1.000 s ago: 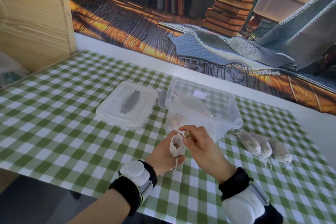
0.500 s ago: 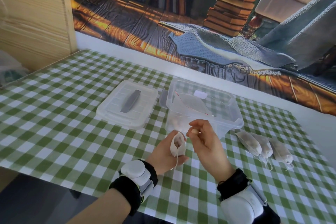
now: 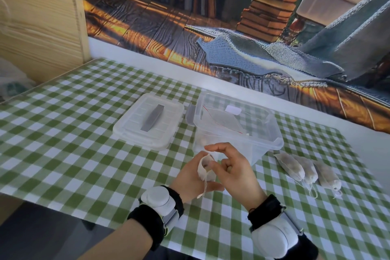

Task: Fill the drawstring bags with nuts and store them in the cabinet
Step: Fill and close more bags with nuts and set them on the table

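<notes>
My left hand (image 3: 186, 178) grips a small white drawstring bag (image 3: 203, 168) with its mouth held open, strings dangling below. Inside the mouth something dark shows. My right hand (image 3: 238, 172) is just right of the bag, thumb tip at its mouth, forefinger lifted above it, nothing visible between the fingers. Directly behind both hands stands the clear plastic tub (image 3: 274, 139); a flat empty bag (image 3: 223, 121) lies in it and a few pale nuts (image 3: 201, 140) show dimly through its near wall. Three filled bags (image 3: 292, 167) lie side by side on the cloth to the right.
The tub's clear lid (image 3: 145, 122) with a grey handle lies left of the tub. A light wooden cabinet panel (image 3: 42, 23) rises at the far left. The green checked tablecloth (image 3: 63, 133) covers the table, whose near edge runs just under my wrists.
My right hand held a nut at its fingertips over the bag; now its fingers have spread and the nut is no longer between them. My left hand kept the bag in place.
</notes>
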`<action>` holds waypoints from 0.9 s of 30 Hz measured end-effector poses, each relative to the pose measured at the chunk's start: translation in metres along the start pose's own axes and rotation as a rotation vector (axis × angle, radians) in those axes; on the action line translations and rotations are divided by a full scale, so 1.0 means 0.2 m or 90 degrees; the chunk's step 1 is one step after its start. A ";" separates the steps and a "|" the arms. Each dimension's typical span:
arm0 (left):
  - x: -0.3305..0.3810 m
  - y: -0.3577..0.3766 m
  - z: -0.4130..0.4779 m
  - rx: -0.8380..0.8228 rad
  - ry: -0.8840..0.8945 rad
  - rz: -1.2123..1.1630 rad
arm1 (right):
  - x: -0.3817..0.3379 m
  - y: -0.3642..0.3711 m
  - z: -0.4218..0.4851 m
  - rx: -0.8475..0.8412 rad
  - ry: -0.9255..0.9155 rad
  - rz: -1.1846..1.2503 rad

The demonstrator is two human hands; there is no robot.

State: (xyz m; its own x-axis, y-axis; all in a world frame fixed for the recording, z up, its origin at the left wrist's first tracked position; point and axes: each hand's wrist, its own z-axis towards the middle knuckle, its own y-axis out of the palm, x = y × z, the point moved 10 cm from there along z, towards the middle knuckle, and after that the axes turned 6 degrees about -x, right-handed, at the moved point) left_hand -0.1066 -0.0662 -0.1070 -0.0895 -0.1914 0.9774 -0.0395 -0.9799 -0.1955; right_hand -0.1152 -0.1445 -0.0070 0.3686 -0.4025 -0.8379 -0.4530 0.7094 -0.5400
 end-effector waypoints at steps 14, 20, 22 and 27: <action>0.02 -0.01 -0.03 0.010 -0.024 -0.014 | 0.14 -0.04 0.02 0.049 0.061 0.042; 0.01 0.00 -0.03 -0.011 -0.030 0.014 | -0.01 -0.04 0.00 0.031 -0.091 0.131; 0.02 0.00 -0.03 -0.013 -0.029 -0.002 | -0.04 0.00 -0.01 -0.004 -0.103 0.140; 0.06 0.00 -0.04 -0.011 -0.012 -0.007 | -0.04 0.06 0.00 -0.041 -0.096 0.105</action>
State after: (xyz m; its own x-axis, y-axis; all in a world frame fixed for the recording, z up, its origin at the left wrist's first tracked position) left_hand -0.1149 -0.0685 -0.0964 -0.0694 -0.1814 0.9810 -0.0573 -0.9810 -0.1855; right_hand -0.1235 -0.1324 -0.0068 0.4010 -0.1899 -0.8962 -0.5657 0.7182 -0.4053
